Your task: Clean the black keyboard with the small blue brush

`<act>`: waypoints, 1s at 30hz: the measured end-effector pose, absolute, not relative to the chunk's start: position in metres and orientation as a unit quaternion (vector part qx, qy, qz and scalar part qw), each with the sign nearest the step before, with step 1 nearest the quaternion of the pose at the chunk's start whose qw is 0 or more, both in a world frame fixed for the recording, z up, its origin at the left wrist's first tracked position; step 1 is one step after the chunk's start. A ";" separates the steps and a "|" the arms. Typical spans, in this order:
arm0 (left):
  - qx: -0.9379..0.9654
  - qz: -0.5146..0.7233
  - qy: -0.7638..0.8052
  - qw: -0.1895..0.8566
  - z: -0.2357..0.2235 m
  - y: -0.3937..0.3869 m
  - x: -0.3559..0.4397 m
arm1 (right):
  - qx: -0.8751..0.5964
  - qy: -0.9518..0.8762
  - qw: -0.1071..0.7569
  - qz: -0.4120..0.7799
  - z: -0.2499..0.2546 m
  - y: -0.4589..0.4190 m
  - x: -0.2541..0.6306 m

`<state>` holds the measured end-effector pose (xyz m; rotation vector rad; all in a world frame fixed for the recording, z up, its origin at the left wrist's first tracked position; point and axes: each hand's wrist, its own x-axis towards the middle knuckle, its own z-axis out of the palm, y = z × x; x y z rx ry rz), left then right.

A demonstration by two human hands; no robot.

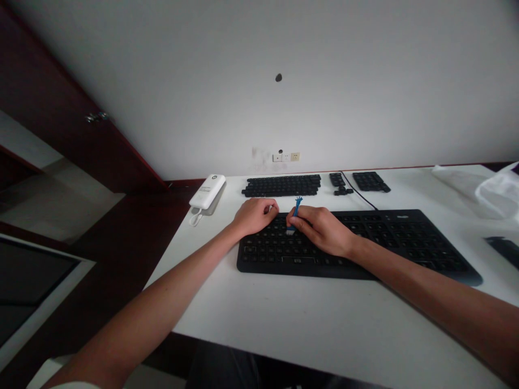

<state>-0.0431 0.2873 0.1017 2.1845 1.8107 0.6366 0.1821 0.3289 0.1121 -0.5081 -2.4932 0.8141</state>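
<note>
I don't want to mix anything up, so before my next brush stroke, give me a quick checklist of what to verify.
1. Brush gripped: ok, the right hand holds it upright.
2. Bristles on the keyboard: ok, they are down among the key sockets.
3. Keyboard steadied: cannot tell; the left hand is at its far left corner, but its pressure does not show.
4. Loose keys out of the way: ok, grouped behind the keyboard.
5. Cable unplugged: cannot tell; its far end is not visible.
6. Power bank clear of the brush: ok, lying apart on the left.
</note>
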 end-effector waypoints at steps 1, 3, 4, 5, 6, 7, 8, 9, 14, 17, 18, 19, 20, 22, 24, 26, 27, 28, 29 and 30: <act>0.746 0.216 0.619 0.117 0.102 0.287 -0.043 | -0.185 -0.908 0.233 0.295 0.112 0.329 0.182; 0.746 0.214 0.620 0.115 0.102 0.287 -0.043 | -0.186 -0.907 0.237 0.294 0.112 0.329 0.183; 0.746 0.214 0.620 0.114 0.102 0.287 -0.044 | -0.187 -0.906 0.238 0.296 0.112 0.329 0.183; 0.747 0.215 0.620 0.113 0.101 0.287 -0.044 | -0.187 -0.905 0.240 0.298 0.112 0.329 0.183; 0.747 0.215 0.619 0.112 0.101 0.287 -0.044 | -0.188 -0.904 0.240 0.300 0.112 0.329 0.183; 0.747 0.215 0.619 0.111 0.101 0.287 -0.044 | -0.187 -0.903 0.241 0.302 0.112 0.329 0.183; 0.748 0.215 0.618 0.112 0.101 0.287 -0.044 | -0.187 -0.903 0.241 0.304 0.112 0.329 0.183; 0.748 0.216 0.618 0.112 0.100 0.287 -0.044 | -0.186 -0.902 0.241 0.305 0.112 0.329 0.183; 0.745 0.220 0.618 0.116 0.100 0.287 -0.043 | -0.188 -0.903 0.238 0.304 0.111 0.330 0.183; 0.744 0.219 0.620 0.119 0.101 0.287 -0.043 | -0.189 -0.903 0.236 0.305 0.110 0.330 0.183; 0.744 0.219 0.619 0.120 0.101 0.287 -0.043 | -0.189 -0.903 0.236 0.306 0.110 0.330 0.183; 0.744 0.221 0.619 0.121 0.101 0.287 -0.043 | -0.189 -0.903 0.235 0.306 0.110 0.330 0.183; 0.745 0.222 0.618 0.120 0.101 0.287 -0.043 | -0.189 -0.903 0.235 0.307 0.110 0.330 0.183; 0.746 0.222 0.616 0.118 0.101 0.287 -0.043 | -0.187 -0.903 0.235 0.306 0.110 0.330 0.183; 0.747 0.222 0.616 0.117 0.101 0.287 -0.044 | -0.186 -0.904 0.234 0.304 0.111 0.330 0.182; 0.746 0.221 0.617 0.120 0.101 0.287 -0.044 | -0.187 -0.905 0.234 0.301 0.111 0.330 0.182; 0.745 0.221 0.617 0.121 0.101 0.287 -0.044 | -0.187 -0.906 0.233 0.300 0.111 0.329 0.183; 0.745 0.221 0.617 0.122 0.101 0.287 -0.044 | -0.186 -0.906 0.232 0.300 0.110 0.329 0.183; 0.745 0.222 0.617 0.121 0.101 0.287 -0.044 | -0.185 -0.907 0.231 0.300 0.110 0.329 0.183; 0.746 0.223 0.616 0.121 0.101 0.287 -0.043 | -0.185 -0.907 0.230 0.300 0.110 0.329 0.183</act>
